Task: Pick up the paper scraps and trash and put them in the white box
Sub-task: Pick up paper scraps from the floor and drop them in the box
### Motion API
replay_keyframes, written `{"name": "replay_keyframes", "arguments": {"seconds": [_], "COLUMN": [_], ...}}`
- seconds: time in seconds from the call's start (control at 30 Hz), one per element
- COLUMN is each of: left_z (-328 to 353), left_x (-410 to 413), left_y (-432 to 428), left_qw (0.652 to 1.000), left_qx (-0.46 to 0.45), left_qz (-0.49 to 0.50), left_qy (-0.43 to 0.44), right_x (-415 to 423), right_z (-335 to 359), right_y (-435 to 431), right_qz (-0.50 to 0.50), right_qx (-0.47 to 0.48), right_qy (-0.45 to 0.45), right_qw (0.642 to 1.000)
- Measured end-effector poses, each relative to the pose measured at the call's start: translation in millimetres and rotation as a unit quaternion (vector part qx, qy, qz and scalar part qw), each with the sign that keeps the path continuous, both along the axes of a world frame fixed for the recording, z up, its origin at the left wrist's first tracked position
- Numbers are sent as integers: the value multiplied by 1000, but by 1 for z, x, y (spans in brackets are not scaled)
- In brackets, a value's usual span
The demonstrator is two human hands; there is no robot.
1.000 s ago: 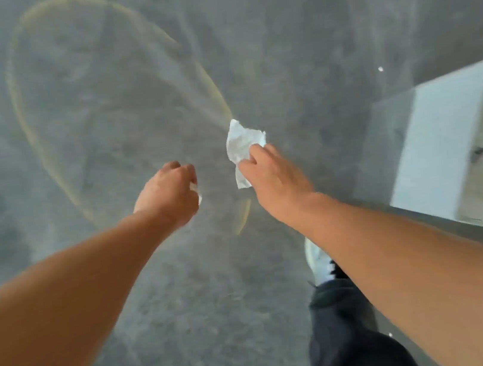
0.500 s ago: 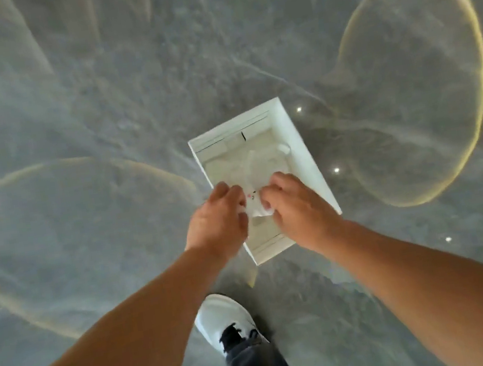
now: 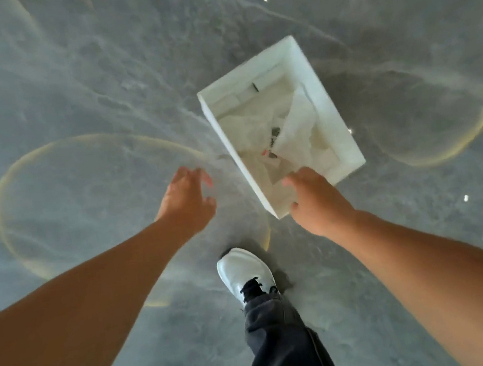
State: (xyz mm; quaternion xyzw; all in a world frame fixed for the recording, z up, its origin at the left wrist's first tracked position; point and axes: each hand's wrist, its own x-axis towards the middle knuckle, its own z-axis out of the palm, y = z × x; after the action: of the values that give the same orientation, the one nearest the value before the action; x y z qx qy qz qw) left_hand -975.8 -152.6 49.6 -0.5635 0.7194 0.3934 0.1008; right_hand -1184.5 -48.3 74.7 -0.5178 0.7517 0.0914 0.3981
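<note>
The white box (image 3: 329,107) stands open on the grey floor, right of centre. Inside it lie crumpled white paper scraps (image 3: 295,131) with a few small dark and red bits among them. My right hand (image 3: 318,199) hovers over the box's near corner, fingers relaxed and holding nothing. My left hand (image 3: 187,198) is out to the left of the box, above bare floor, fingers spread loosely and empty.
My own leg in dark trousers and a white shoe (image 3: 246,273) stand just below the box. The grey concrete floor (image 3: 62,84) carries faint yellowish ring marks. Small bright specks (image 3: 465,198) dot the floor to the right.
Both hands held paper over the box half a second ago. Now the paper lies in the box, and both hands are empty and have drawn apart, the left one moving away leftwards.
</note>
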Motion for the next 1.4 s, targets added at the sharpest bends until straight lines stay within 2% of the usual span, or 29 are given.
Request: {"name": "replay_keyframes", "arguments": {"seconds": [0.13, 0.3, 0.47, 0.57, 0.67, 0.83, 0.93, 1.0, 1.1, 1.3, 1.4], "left_z": [20, 53, 86, 101, 111, 131, 139, 134, 116, 45, -1], "left_x": [94, 224, 370, 467, 581, 768, 845, 872, 881, 870, 886], "left_y": [-20, -38, -42, -37, -21, 22, 47, 53, 41, -12, -39], "left_qw": [998, 989, 979, 973, 969, 936, 895, 875, 863, 857, 814], "left_qx": [13, 38, 55, 53, 57, 61, 91, 108, 114, 94, 89], "left_qz": [51, 137, 192, 223, 239, 334, 413, 448, 476, 501, 564], "left_qy": [-19, -33, -39, -9, -16, -89, -140, -148, -124, -80, -107], "right_x": [38, 150, 333, 455, 576, 761, 849, 893, 930, 925, 920], "right_z": [23, 50, 69, 74, 76, 91, 105, 109, 99, 17, -41], "right_y": [-32, -99, -139, -152, -164, -184, -193, -199, -207, -258, -304], "right_qz": [125, 165, 232, 278, 323, 364, 361, 351, 356, 424, 442], "right_qx": [46, 63, 30, 33, 39, 49, 44, 41, 43, 67, 79], "right_qy": [31, 62, 24, 8, 2, -27, -46, -54, -44, 31, 67], "right_qw": [991, 982, 972, 960, 945, 930, 931, 934, 932, 903, 891]}}
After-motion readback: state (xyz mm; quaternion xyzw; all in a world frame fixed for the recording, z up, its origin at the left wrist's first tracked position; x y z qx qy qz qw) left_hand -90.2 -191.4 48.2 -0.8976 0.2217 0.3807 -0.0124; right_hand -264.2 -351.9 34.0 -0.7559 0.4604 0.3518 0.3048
